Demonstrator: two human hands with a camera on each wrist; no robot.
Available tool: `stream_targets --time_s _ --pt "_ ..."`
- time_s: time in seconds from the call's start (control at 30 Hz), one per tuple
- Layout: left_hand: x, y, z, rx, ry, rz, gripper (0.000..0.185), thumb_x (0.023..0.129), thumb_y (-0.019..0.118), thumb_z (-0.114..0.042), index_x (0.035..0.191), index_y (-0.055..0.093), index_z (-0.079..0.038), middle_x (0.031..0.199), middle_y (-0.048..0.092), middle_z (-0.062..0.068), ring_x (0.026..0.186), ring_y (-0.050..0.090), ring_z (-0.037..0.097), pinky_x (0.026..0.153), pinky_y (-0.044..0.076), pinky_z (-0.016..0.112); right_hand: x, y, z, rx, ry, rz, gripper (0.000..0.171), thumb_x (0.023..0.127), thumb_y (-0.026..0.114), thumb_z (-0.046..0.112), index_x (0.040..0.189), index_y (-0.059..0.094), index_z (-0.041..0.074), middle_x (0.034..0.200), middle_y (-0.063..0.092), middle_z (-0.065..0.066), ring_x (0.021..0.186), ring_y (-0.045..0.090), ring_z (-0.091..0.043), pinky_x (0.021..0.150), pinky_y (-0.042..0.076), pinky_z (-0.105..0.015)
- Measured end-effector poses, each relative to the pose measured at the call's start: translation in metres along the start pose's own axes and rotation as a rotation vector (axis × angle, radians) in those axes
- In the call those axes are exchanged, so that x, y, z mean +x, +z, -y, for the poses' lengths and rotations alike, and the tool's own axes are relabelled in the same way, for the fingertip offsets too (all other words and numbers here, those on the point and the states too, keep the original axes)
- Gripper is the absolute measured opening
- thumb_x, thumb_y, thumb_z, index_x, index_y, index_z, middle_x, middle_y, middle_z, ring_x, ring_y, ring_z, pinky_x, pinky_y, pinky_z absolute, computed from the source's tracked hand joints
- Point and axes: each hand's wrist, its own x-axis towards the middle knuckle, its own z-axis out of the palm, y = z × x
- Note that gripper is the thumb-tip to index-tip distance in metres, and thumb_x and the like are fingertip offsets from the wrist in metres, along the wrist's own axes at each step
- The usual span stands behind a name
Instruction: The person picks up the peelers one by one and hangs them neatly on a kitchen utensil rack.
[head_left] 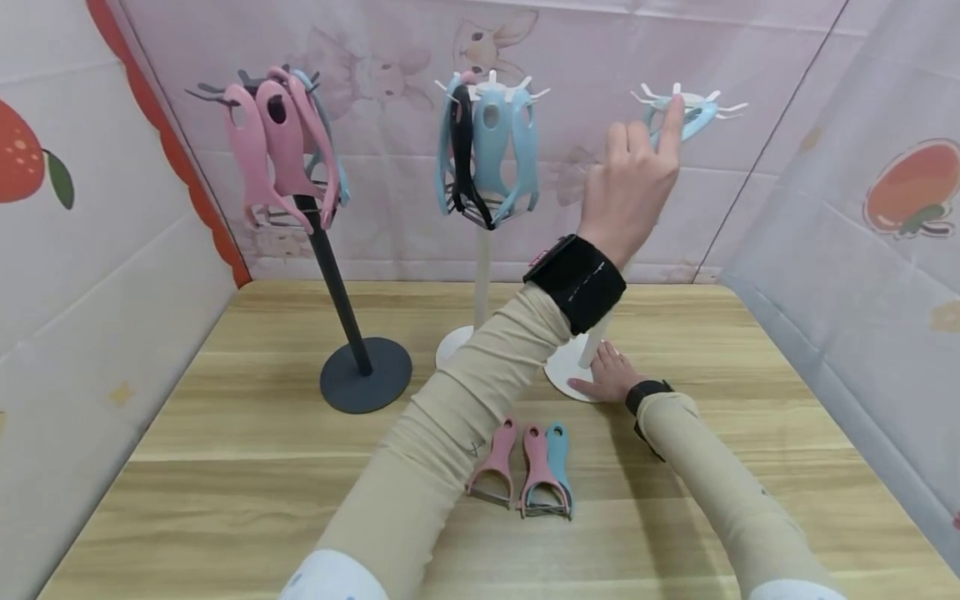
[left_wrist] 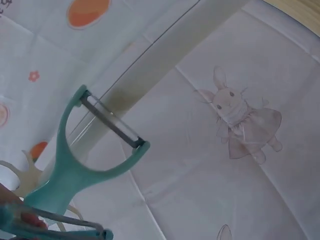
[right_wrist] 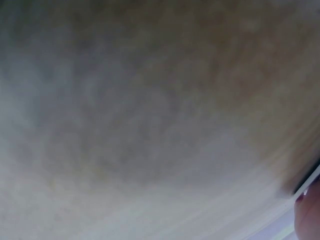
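Note:
My left hand [head_left: 630, 183] is raised to the hooks of the right white stand [head_left: 595, 343], index finger pointing up at the hook top. It holds a light-blue peeler [left_wrist: 65, 231], mostly hidden behind the hand in the head view; in the left wrist view its fingers meet the peeler at the lower left. Beside it another blue peeler [left_wrist: 62, 182] hangs from the same rack, blade outward. My right hand [head_left: 615, 375] rests low on the stand's round white base [head_left: 558, 367], fingers spread beside the pole. The right wrist view is mostly blur, with a finger [right_wrist: 309, 215] at its edge.
Pink peelers [head_left: 247, 150] and a blue one hang on the dark stand [head_left: 330, 283] at left. The middle white stand [head_left: 482, 275] carries blue peelers [head_left: 491, 142] and a black peeler [head_left: 461, 150]. Two pink peelers [head_left: 501, 450] and a blue peeler [head_left: 558, 450] lie on the table.

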Motion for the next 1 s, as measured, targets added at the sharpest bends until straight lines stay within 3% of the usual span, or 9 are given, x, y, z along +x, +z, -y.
stream_targets --time_s 0.27,0.43,0.57,0.7,1.0 --pt "-0.012 0.010 0.000 0.007 -0.015 -0.077 0.052 0.095 0.020 -0.004 0.139 0.040 -0.023 0.089 0.058 -0.004 0.076 0.049 0.009 0.052 0.038 0.019 0.001 -0.002 0.004 -0.038 -0.019 -0.006 0.091 0.088 0.043 0.055 0.135 0.019 -0.018 0.142 0.011 -0.036 0.132 0.008 -0.047 0.103 0.014 -0.057" --pt "-0.023 0.014 -0.001 -0.030 0.007 -0.101 0.047 0.094 0.027 -0.017 0.139 0.041 -0.020 0.091 0.057 -0.004 0.079 0.048 0.011 0.056 0.036 0.022 -0.004 -0.006 0.010 -0.031 -0.021 0.006 0.088 0.089 0.043 0.052 0.135 0.019 -0.019 0.142 0.009 -0.037 0.132 0.006 -0.047 0.103 0.013 -0.057" --pt "-0.034 0.016 -0.001 -0.089 0.034 -0.091 0.049 0.092 0.035 -0.030 0.138 0.041 -0.015 0.096 0.059 -0.001 0.086 0.051 0.014 0.060 0.039 0.023 -0.004 -0.006 0.010 -0.036 -0.018 0.005 0.088 0.089 0.043 0.051 0.134 0.020 -0.021 0.141 0.008 -0.038 0.132 0.005 -0.047 0.103 0.012 -0.058" --pt "-0.048 0.020 -0.002 -0.162 0.053 -0.071 0.052 0.089 0.041 -0.033 0.137 0.043 -0.012 0.099 0.061 0.000 0.091 0.054 0.016 0.064 0.041 0.024 -0.002 -0.004 0.007 -0.030 -0.016 0.004 0.090 0.088 0.043 0.053 0.134 0.019 -0.020 0.141 0.009 -0.037 0.132 0.004 -0.047 0.103 0.012 -0.058" --pt "-0.100 0.030 0.004 -0.297 0.050 0.017 0.038 0.085 0.053 -0.032 0.117 0.059 -0.012 0.097 0.064 0.000 0.089 0.058 0.017 0.068 0.045 0.026 -0.005 -0.005 0.007 -0.046 -0.021 0.026 0.088 0.090 0.040 0.052 0.134 0.018 -0.021 0.142 0.006 -0.037 0.132 0.003 -0.048 0.103 0.011 -0.058"
